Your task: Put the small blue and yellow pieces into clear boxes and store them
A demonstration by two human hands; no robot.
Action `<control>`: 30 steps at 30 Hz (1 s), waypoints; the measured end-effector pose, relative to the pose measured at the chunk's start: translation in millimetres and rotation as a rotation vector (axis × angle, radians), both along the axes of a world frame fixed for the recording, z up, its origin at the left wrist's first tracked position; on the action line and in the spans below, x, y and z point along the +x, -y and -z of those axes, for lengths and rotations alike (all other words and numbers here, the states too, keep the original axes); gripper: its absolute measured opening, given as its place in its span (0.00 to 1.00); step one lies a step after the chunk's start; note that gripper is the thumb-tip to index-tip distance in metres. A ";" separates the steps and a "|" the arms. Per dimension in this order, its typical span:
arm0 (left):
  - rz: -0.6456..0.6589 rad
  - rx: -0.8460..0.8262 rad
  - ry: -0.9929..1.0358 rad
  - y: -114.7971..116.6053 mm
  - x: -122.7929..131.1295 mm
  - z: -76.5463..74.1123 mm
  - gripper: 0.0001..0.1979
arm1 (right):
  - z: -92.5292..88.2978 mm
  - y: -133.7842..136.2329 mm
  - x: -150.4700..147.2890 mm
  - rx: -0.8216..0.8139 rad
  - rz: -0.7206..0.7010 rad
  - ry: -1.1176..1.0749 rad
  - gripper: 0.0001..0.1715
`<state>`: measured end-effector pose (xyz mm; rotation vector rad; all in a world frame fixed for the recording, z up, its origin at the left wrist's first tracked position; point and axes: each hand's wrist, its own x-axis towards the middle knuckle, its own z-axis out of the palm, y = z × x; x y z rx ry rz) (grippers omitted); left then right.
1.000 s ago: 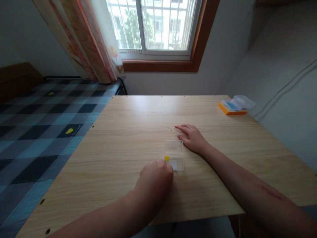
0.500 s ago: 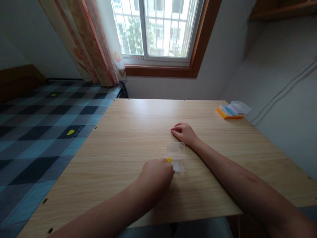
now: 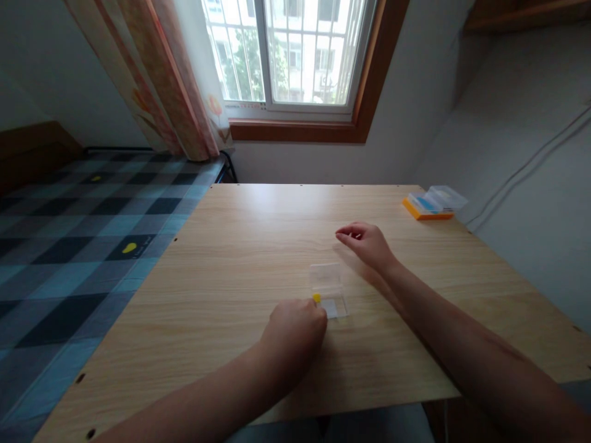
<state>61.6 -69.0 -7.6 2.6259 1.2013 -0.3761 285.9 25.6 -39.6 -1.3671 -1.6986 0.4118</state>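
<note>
A small clear plastic case [image 3: 342, 305] lies with its lid [image 3: 325, 277] folded back on the wooden table. My left hand [image 3: 296, 326] is closed at the left edge of this case, its fingertips hidden from view. Just beyond its knuckles a small yellow piece [image 3: 316, 297] shows at the case's left side, beside a whitish patch [image 3: 329, 309] inside. Farther back and to the right, my right hand [image 3: 367, 241] hovers a little above the table with thumb and fingers pinched together. Whatever that pinch may contain is too small to make out.
At the table's far right corner sits an orange-based box [image 3: 427, 208] with a clear lid tilted open. The table [image 3: 221, 271] stands beside a bed with a checked cover [image 3: 152, 206]. Behind it are a window [image 3: 309, 55] and a curtain [image 3: 170, 74].
My right hand has moved right and slightly away from me, lifting off the table. My left hand stays by the case, which has shifted very slightly. The view has tilted a little.
</note>
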 end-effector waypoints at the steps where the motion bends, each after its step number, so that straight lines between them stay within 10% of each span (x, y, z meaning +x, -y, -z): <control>1: -0.001 0.001 0.005 0.4 0.7 0.0 0.13 | -11.5 13.0 3.6 0.029 -0.030 -0.005 0.10; 8: 0.038 0.011 -0.028 4.8 7.3 -8.7 0.13 | -30.2 90.4 -11.9 -0.113 -0.372 0.322 0.09; 14: 0.031 0.000 -0.034 8.3 8.9 -10.2 0.13 | -0.3 88.9 -23.7 -0.201 -0.328 0.596 0.11; 30: 0.021 -0.021 0.012 7.2 8.1 -7.7 0.12 | -10.0 88.1 -3.5 -0.126 -0.475 0.679 0.11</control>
